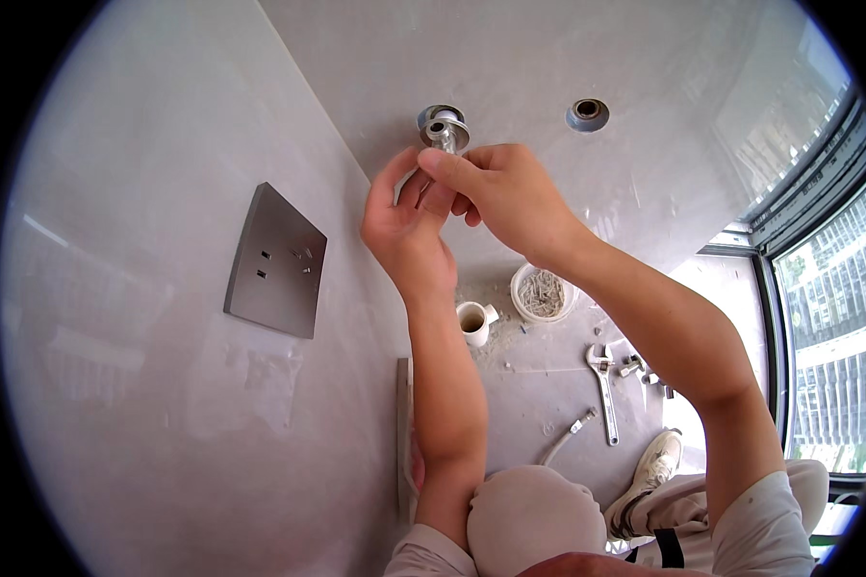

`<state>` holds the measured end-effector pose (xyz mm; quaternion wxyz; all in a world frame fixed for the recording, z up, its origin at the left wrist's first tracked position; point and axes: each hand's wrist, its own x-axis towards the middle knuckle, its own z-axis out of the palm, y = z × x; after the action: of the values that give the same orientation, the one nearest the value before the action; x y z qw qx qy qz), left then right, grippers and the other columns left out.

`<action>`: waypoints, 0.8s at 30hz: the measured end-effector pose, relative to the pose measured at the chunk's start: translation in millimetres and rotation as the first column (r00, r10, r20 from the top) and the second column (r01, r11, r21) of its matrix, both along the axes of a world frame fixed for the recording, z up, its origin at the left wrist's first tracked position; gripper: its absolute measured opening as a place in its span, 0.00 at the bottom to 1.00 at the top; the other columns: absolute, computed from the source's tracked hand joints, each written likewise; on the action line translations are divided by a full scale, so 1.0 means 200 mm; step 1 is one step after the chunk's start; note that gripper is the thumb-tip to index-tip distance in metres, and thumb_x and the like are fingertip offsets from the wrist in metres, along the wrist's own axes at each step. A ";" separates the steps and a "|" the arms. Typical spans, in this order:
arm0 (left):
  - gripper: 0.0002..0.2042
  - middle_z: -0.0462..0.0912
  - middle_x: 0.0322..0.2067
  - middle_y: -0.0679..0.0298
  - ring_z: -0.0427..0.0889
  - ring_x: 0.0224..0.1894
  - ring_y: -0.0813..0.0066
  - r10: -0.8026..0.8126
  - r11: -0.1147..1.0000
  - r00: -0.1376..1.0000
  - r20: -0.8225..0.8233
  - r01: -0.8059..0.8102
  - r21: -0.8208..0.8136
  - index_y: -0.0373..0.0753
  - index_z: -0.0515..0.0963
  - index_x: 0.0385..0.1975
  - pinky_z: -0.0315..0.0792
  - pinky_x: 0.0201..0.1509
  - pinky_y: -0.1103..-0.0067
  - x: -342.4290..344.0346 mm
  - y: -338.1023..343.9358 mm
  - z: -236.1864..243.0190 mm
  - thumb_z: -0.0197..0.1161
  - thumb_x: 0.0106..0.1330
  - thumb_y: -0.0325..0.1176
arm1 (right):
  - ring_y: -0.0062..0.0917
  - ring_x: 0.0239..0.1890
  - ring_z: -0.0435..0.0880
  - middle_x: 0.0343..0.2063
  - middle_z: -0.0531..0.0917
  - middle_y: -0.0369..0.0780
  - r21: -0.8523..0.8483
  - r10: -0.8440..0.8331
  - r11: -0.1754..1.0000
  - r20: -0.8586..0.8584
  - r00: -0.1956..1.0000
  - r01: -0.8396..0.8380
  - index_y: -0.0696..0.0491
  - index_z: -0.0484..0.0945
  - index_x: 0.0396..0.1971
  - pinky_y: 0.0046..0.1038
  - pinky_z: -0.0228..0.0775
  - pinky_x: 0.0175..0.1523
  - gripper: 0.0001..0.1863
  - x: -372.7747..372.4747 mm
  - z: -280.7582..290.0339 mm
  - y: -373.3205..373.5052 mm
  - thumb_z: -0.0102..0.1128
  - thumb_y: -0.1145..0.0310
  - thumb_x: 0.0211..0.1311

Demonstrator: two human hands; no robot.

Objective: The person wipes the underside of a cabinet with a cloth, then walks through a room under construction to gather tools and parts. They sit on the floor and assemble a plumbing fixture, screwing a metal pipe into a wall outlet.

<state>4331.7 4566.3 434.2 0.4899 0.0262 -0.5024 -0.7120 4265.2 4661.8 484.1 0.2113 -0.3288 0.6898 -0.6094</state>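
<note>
Top centre: right hand (pixel 510 192) pinches the metal fitting (pixel 445 130) on the wall pipe; left hand (pixel 404 226) grips beneath it. Wrench (pixel 604 389) lies on floor, lower right.

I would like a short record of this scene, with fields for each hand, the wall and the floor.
left hand: fingers under the metal fitting, touching it
right hand: fingertips pinch the metal fitting at the wall outlet
wall: second pipe outlet to the right; grey socket plate on the side wall
floor: adjustable wrench, white cup, white bowl of screws, braided hose
</note>
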 end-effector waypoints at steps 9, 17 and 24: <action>0.15 0.82 0.36 0.57 0.78 0.34 0.71 0.020 0.999 0.999 -0.049 -0.017 0.051 0.25 0.75 0.47 0.69 0.32 0.78 -0.02 -0.03 -0.04 0.65 0.60 0.20 | 0.21 0.24 0.75 0.21 0.80 0.39 -0.055 0.048 0.997 0.071 0.996 -0.044 0.60 0.82 0.24 0.26 0.67 0.30 0.28 0.00 -0.01 -0.01 0.56 0.46 0.66; 0.20 0.81 0.44 0.53 0.81 0.45 0.65 0.036 0.998 0.999 -0.012 -0.035 0.056 0.23 0.73 0.49 0.76 0.47 0.76 -0.02 0.01 0.01 0.69 0.57 0.20 | 0.25 0.24 0.79 0.21 0.81 0.41 0.122 -0.090 0.988 -0.010 0.996 0.090 0.60 0.81 0.22 0.28 0.71 0.31 0.29 -0.02 0.06 0.01 0.59 0.44 0.62; 0.24 0.78 0.50 0.51 0.77 0.56 0.57 -0.002 0.997 1.000 0.002 0.002 0.075 0.24 0.72 0.51 0.77 0.52 0.70 -0.02 -0.02 0.00 0.70 0.54 0.18 | 0.28 0.18 0.77 0.15 0.81 0.41 0.155 -0.154 0.972 -0.138 0.978 0.175 0.61 0.79 0.19 0.33 0.70 0.27 0.25 -0.03 0.16 -0.01 0.61 0.52 0.60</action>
<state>4327.6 4562.9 434.9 0.4872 0.0449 -0.4758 -0.7309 4258.8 4659.3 516.5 0.1430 -0.2889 0.7751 -0.5434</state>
